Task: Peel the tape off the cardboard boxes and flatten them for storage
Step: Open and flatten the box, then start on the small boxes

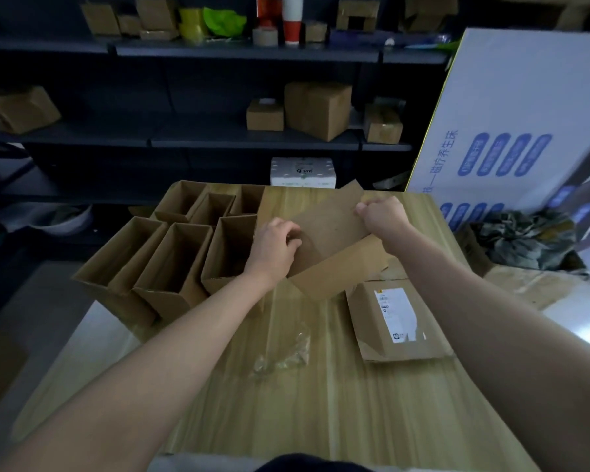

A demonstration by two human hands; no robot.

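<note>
A brown cardboard box (334, 240), pressed nearly flat, lies tilted on the wooden table (286, 410) at its far middle. My left hand (276, 247) grips its left end with curled fingers. Over at the box's far right corner, my right hand (382, 214) pinches the edge in a fist. A second flattened box (394, 321) with a white label lies on the table at the right. A crumpled wad of clear tape (281, 354) sits on the table nearer to me.
Several open upright cardboard boxes (171, 253) crowd the table's left and far-left part. Dark shelves (218, 137) with more boxes stand behind. A big white printed carton (511, 124) leans at the right, with a dark bundle (528, 240) below it.
</note>
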